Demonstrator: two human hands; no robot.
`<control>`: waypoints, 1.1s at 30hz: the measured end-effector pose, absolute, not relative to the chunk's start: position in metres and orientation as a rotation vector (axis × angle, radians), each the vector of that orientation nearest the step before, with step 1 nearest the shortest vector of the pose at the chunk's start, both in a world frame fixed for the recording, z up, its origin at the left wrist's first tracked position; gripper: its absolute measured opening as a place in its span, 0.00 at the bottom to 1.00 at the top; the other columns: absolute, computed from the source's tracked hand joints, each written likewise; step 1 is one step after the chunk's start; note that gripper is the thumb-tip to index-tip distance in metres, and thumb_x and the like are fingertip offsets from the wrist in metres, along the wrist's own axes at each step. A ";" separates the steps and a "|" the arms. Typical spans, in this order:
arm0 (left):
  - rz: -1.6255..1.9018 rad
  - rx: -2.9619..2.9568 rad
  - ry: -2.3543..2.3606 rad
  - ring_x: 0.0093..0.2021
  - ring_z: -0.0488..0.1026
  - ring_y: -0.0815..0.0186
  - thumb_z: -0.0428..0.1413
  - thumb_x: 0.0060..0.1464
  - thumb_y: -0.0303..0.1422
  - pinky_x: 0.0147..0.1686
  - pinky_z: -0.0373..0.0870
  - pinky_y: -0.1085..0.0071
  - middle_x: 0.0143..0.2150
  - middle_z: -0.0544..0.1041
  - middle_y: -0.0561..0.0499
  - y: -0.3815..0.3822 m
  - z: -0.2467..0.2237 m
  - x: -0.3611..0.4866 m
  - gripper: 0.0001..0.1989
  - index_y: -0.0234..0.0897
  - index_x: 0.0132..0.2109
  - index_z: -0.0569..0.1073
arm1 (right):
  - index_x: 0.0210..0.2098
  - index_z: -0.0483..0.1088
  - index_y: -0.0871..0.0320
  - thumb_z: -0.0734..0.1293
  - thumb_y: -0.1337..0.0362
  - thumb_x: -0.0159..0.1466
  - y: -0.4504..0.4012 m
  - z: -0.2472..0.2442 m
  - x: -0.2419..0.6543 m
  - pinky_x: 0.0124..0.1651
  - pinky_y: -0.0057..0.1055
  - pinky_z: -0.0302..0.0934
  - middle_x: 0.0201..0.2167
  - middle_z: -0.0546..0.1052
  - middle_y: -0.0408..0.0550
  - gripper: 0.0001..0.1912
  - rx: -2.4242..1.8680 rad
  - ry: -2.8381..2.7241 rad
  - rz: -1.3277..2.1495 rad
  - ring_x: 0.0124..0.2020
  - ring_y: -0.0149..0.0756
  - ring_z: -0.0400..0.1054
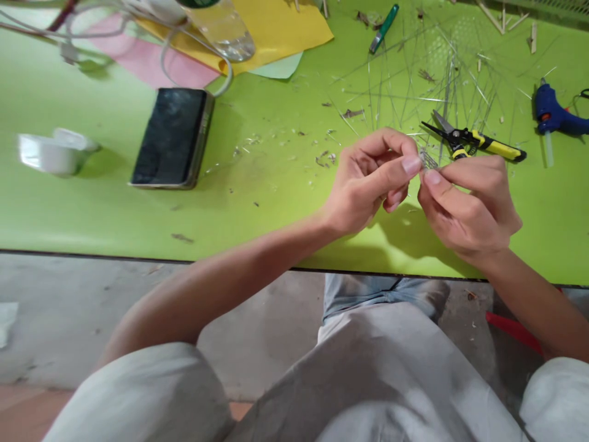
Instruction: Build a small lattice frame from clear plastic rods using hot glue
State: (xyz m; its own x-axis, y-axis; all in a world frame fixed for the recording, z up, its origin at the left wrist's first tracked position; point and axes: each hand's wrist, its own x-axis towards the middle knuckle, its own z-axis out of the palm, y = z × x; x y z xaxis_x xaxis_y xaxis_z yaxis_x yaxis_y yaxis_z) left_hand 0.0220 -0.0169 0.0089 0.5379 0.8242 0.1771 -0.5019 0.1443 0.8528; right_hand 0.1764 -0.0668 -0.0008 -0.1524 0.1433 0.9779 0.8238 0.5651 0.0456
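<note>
Between my two hands, just above the green table (257, 227), is a small piece of metal wire mesh (429, 161). My left hand (375, 178) pinches its left end between thumb and forefinger. At the lower right end, the thumb and forefinger of my right hand (469, 202) close on the same piece. The fingertips cover part of it, so its full shape is hidden. Right behind my hands lie yellow-and-black snips (499, 147) with their blades apart. Thin loose wires (400, 92) are scattered beyond them.
A blue glue gun (559, 113) lies at the right. Near the back is a green-handled cutter (384, 27). A dark phone-like device (170, 138), a white plastic container (50, 150), a cable (165, 58), a clear cup (225, 31) and coloured paper (294, 24) occupy the left side.
</note>
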 end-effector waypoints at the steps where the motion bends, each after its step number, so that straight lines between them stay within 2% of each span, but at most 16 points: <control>1: 0.983 1.039 0.367 0.14 0.56 0.76 0.78 0.55 0.51 0.15 0.57 0.76 0.16 0.63 0.62 -0.017 0.009 0.022 0.25 0.41 0.31 0.75 | 0.45 0.79 0.52 0.74 0.69 0.75 -0.067 -0.001 0.176 0.38 0.30 0.79 0.35 0.85 0.40 0.04 -0.840 -1.645 -0.733 0.32 0.31 0.81; 8: 0.945 0.980 0.396 0.14 0.51 0.77 0.79 0.52 0.51 0.15 0.54 0.76 0.15 0.58 0.63 -0.020 0.015 0.024 0.27 0.40 0.29 0.74 | 0.44 0.80 0.56 0.74 0.71 0.73 -0.066 -0.002 0.176 0.38 0.30 0.79 0.36 0.85 0.41 0.04 -0.824 -1.651 -0.718 0.33 0.31 0.81; 10: 0.933 0.958 0.407 0.14 0.52 0.77 0.80 0.50 0.51 0.15 0.53 0.76 0.15 0.57 0.63 -0.021 0.016 0.025 0.27 0.40 0.30 0.75 | 0.45 0.79 0.54 0.74 0.71 0.74 -0.066 -0.003 0.177 0.38 0.29 0.79 0.35 0.85 0.40 0.04 -0.832 -1.650 -0.719 0.33 0.31 0.81; 15: 0.899 0.922 0.409 0.16 0.53 0.76 0.79 0.51 0.52 0.17 0.55 0.77 0.16 0.54 0.63 -0.023 0.016 0.024 0.28 0.40 0.31 0.73 | 0.44 0.81 0.60 0.75 0.73 0.72 -0.067 -0.003 0.179 0.39 0.28 0.79 0.36 0.85 0.44 0.04 -0.785 -1.681 -0.739 0.34 0.32 0.81; 19: 0.865 0.918 0.390 0.15 0.51 0.76 0.79 0.51 0.53 0.15 0.53 0.77 0.15 0.52 0.64 -0.023 0.015 0.024 0.28 0.41 0.32 0.72 | 0.45 0.81 0.56 0.75 0.72 0.74 -0.069 -0.004 0.180 0.42 0.28 0.80 0.38 0.87 0.43 0.05 -0.811 -1.715 -0.698 0.36 0.32 0.82; 22: 0.891 0.895 0.404 0.14 0.48 0.76 0.79 0.52 0.52 0.15 0.50 0.77 0.15 0.52 0.64 -0.024 0.015 0.025 0.27 0.41 0.32 0.73 | 0.46 0.82 0.57 0.75 0.74 0.72 -0.069 -0.006 0.180 0.42 0.28 0.80 0.38 0.87 0.44 0.07 -0.793 -1.703 -0.712 0.35 0.33 0.82; 28: 0.879 0.904 0.482 0.16 0.49 0.76 0.81 0.44 0.55 0.15 0.50 0.74 0.17 0.52 0.63 -0.024 0.015 0.026 0.31 0.43 0.30 0.72 | 0.49 0.81 0.48 0.73 0.69 0.75 -0.068 -0.011 0.179 0.39 0.32 0.80 0.37 0.87 0.39 0.09 -0.862 -1.683 -0.679 0.35 0.35 0.83; 33: 0.915 0.899 0.483 0.16 0.49 0.76 0.80 0.47 0.50 0.16 0.50 0.75 0.16 0.51 0.64 -0.026 0.017 0.026 0.26 0.42 0.30 0.73 | 0.46 0.82 0.56 0.75 0.74 0.71 -0.067 -0.010 0.180 0.40 0.27 0.80 0.38 0.87 0.41 0.08 -0.784 -1.699 -0.735 0.35 0.31 0.82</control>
State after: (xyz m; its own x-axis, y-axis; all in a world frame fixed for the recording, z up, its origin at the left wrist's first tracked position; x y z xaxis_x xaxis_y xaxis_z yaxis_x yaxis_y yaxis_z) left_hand 0.0263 -0.0262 0.0175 0.5432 0.8396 0.0058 -0.4692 0.2979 0.8313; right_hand 0.1795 -0.0667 -0.0096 -0.2090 0.1388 0.9680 0.8004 0.5929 0.0878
